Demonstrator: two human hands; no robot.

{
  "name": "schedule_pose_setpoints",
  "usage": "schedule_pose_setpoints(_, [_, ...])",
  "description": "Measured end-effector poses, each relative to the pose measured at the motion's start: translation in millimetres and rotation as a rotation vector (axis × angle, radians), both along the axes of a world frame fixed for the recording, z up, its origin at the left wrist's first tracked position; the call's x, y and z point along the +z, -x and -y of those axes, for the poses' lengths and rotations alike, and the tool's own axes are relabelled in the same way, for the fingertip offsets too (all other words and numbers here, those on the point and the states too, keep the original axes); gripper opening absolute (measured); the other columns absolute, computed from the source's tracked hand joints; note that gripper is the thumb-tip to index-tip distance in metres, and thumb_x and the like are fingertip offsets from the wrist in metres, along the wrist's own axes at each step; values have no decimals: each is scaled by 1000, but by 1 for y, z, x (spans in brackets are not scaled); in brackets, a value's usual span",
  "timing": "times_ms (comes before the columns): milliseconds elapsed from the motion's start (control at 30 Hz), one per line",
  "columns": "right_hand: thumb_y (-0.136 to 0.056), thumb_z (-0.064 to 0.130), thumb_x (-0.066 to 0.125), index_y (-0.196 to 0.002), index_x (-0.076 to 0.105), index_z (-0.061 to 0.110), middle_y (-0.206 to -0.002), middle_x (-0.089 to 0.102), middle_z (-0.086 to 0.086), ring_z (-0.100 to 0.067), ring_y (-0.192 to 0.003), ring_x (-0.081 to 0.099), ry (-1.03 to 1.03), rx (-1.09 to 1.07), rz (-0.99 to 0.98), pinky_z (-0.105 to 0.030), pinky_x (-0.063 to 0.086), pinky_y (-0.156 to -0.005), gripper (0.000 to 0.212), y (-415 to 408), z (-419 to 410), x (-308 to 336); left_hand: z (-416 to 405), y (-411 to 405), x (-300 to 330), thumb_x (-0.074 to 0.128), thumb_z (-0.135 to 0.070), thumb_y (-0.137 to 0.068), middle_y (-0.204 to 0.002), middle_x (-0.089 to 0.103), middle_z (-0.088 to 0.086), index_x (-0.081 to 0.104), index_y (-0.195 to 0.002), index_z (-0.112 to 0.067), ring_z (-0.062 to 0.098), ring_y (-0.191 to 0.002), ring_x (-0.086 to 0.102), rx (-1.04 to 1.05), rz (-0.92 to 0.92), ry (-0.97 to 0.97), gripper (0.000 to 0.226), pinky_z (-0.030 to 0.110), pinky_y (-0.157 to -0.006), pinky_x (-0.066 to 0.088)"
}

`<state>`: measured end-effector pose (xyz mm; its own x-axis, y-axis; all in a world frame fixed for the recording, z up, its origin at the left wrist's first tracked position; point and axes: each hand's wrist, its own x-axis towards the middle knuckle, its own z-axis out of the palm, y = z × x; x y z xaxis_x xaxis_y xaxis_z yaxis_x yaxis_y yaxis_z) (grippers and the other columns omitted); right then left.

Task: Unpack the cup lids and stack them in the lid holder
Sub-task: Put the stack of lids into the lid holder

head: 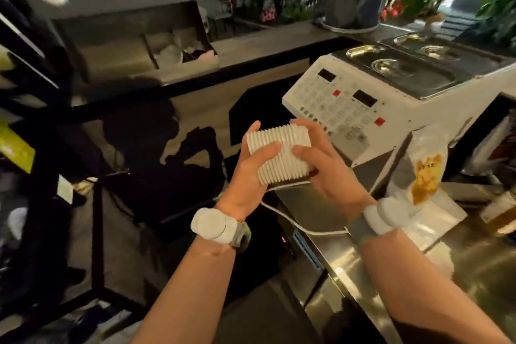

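Observation:
A white ribbed stack of cup lids point(280, 152) lies on its side between both of my hands, held in the air left of the counter edge. My left hand point(248, 173) cups the stack's left end with the thumb across its front. My right hand point(324, 165) grips the right end, thumb on the front. Up at the back left stands a grey metal holder point(134, 45) with round openings above and open compartments below, one holding white lids point(170, 50). The view is blurred by motion.
A white machine point(349, 109) with a button panel and steel wells sits on the steel counter point(349, 254) to the right. A plastic bag with yellow print point(424, 173) stands beside it. A white cable point(293, 220) trails below my hands. Dark shelving point(33, 148) fills the left.

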<state>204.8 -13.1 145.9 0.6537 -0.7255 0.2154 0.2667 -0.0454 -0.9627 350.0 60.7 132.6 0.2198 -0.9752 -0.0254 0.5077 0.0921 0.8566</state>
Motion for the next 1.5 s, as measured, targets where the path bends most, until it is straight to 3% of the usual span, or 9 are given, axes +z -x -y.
schedule_pose_setpoints(233, [-82, 29, 76, -133, 46, 32, -125, 56, 1, -15, -116, 59, 168, 66, -72, -30, 55, -84, 60, -71, -1, 8, -9, -67, 9, 63, -33, -93, -126, 56, 16, 47, -143, -16, 35, -119, 52, 14, -6, 7, 55, 45, -91, 50])
schedule_pose_setpoints(367, [-81, 33, 79, -134, 44, 35, -131, 52, -6, -19, -120, 57, 193, 58, -68, -29, 55, -84, 64, -105, 2, 10, -6, -95, 18, 50, -60, -94, -130, 63, 29, 62, -132, -7, 44, -124, 60, 145, 70, -43, 67, 53, -102, 50])
schedule_pose_setpoints(567, [-93, 40, 56, -142, 46, 28, -139, 50, -10, -22, -123, 56, -99, 130, 112, -28, 54, -86, 52, -138, 17, 14, 11, -119, 33, 50, -73, -87, -95, 78, -5, 77, -87, -37, 18, -98, 74, 387, 194, -108, 45, 42, -91, 56])
schedule_pose_setpoints(700, [-99, 41, 52, -144, 48, 31, -138, 60, -2, -22, -127, 58, -199, 176, 150, -32, 54, -92, 47, -169, 42, 15, 29, -148, 43, 56, -79, -75, -109, 75, -3, 70, -100, -38, 14, -102, 74, 494, 242, -104, 50, 36, -89, 60])
schedule_pose_setpoints(800, [-90, 48, 65, -146, 46, 29, -141, 58, -3, -25, -129, 57, -145, 191, 136, -38, 54, -96, 62, -202, 66, 24, 53, -179, 54, 54, -64, -93, -114, 74, 4, 73, -105, -27, 26, -112, 72, 673, 223, -67, 43, 45, -98, 59])
schedule_pose_setpoints(900, [-82, 53, 72, -141, 50, 29, -140, 58, -1, -23, -131, 55, -28, 197, 135, -43, 51, -103, 67, -238, 97, 40, 81, -214, 70, 54, -60, -87, -117, 67, 3, 63, -108, -26, 30, -120, 66, 864, 299, -31, 40, 55, -108, 51])
schedule_pose_setpoints(1000, [-87, 57, 61, -143, 44, 28, -139, 56, 6, -16, -130, 55, 65, 207, 94, -45, 52, -103, 65, -263, 121, 50, 99, -230, 79, 51, -61, -93, -128, 62, 11, 57, -110, -31, 35, -125, 61, 802, 310, -51, 36, 61, -109, 49])
schedule_pose_setpoints(1200, [-93, 55, 56, -133, 49, 47, -121, 59, 28, -6, -118, 60, 64, 321, 86, -38, 55, -99, 42, -305, 162, 65, 123, -257, 86, 57, -59, -94, -140, 60, 21, 52, -142, -14, 39, -127, 62, 744, 295, -49, 67, 62, -107, 50])
schedule_pose_setpoints(1500, [-97, 41, 45, -142, 44, 37, -138, 51, 5, -16, -128, 51, 111, 357, 84, -45, 45, -110, 45, -349, 174, 83, 124, -294, 97, 82, -73, -67, -137, 60, 9, 54, -139, -26, 28, -125, 63, 823, 268, -58, 91, 41, -92, 62])
